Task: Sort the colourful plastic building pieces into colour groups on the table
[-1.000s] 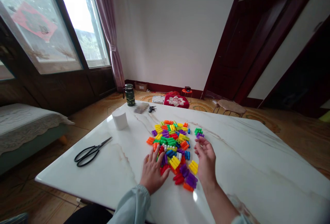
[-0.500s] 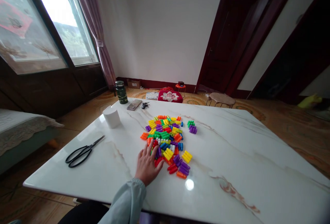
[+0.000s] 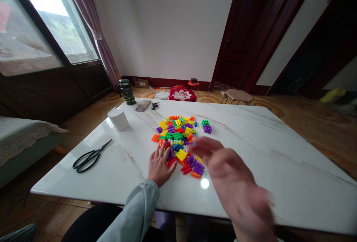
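Note:
My left hand (image 3: 161, 164) rests with spread fingers on the near left edge of a pile of plastic toy blocks (image 3: 174, 136). The pieces look like short rounded tubes joined in rows, in yellow, green, purple, orange, red, blue and white. My right hand (image 3: 231, 175) hangs over the right side of the pile, close to the camera and smeared by motion, so its fingers do not show clearly. Part of the pile is hidden behind it. Right of the pile's far part lie a green block (image 3: 205, 123) and a purple block (image 3: 207, 129), set apart.
Black-handled scissors (image 3: 88, 159) lie on the left of the marble-patterned table (image 3: 279, 160). Behind them stands a white roll (image 3: 118, 118). A camouflage bottle (image 3: 127, 92), a blurred-out flat object (image 3: 142, 105) and keys (image 3: 155, 105) are near the far left edge. A stool (image 3: 238, 95) stands beyond.
My right hand has come into view from the lower right and reaches over the pile. My left hand stays spread on the blocks. The view has tilted slightly.

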A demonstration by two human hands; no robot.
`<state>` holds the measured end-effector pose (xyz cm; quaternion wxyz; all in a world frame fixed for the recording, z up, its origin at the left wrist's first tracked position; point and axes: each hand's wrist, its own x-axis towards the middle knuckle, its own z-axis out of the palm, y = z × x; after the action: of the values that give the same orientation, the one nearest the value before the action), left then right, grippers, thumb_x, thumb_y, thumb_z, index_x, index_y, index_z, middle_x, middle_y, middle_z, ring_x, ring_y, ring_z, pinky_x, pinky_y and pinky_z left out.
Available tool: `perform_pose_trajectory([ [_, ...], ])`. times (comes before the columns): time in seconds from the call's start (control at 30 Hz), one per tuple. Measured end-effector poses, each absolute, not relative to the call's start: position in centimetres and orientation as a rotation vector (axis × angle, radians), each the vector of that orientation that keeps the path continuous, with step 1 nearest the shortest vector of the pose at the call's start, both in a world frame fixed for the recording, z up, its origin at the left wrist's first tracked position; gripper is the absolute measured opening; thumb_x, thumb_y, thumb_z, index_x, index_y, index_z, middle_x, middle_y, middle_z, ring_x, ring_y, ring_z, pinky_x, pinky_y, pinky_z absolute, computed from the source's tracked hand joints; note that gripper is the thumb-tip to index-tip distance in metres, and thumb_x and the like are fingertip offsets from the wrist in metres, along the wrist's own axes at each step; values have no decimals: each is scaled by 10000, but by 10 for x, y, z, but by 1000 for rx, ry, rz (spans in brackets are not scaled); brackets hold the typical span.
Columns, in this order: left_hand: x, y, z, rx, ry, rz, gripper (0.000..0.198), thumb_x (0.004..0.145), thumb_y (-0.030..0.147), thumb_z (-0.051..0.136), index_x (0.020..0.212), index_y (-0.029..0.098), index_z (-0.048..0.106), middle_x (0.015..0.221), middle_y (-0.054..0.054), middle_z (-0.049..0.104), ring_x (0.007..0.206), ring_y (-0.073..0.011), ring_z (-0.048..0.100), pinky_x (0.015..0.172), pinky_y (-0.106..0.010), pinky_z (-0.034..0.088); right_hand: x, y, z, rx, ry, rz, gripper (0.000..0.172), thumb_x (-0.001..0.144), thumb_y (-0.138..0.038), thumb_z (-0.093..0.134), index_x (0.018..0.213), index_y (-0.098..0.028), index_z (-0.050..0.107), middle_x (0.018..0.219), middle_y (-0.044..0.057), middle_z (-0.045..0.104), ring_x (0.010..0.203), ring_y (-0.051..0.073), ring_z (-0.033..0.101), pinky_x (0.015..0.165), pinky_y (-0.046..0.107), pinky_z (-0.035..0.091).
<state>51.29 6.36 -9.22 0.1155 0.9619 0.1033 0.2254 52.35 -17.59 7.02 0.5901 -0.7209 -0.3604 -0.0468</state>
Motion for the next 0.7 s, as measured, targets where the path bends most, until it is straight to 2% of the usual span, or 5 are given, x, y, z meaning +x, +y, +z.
perform_pose_trajectory([
  [0.1,513,63,-93,2845,310,657,583,851,507,535,1364,233,493,1557,-92,309,1405,-337,291,1050,-482,328,576,-152,14,-1900,-751,-146,428,807,-548,605,1113,-250,630,1282,110,575,1262,299,482,1073,509,373],
  [0.23,514,63,-94,2859,307,653,583,854,508,529,1372,243,486,1558,-87,306,1405,-340,293,1049,-489,328,600,-149,-70,-2328,-794,-89,959,497,-572,823,1345,-255,508,1455,139,429,1354,398,352,1080,569,332],
  [0.3,514,63,-94,2857,310,655,580,853,508,530,1369,248,489,1558,-80,309,1406,-337,292,1053,-487,326,594,-151,-93,-2422,-850,-125,1031,495,-525,837,1412,-288,432,1488,122,389,1373,400,318,1084,580,310],
  [0.53,513,62,-92,2859,310,640,579,854,510,528,1367,245,490,1557,-82,311,1400,-339,302,1052,-488,327,585,-149,-96,-2356,-859,-386,441,738,-329,692,1168,-247,641,1149,110,597,1072,287,555,947,459,465],
  [0.7,513,62,-90,2846,304,658,541,846,488,546,1333,254,514,1548,-80,330,1396,-333,310,1045,-481,340,587,-144,-98,-2294,-844,-455,315,721,-208,627,1034,-223,657,1137,102,585,1057,269,570,923,415,500],
])
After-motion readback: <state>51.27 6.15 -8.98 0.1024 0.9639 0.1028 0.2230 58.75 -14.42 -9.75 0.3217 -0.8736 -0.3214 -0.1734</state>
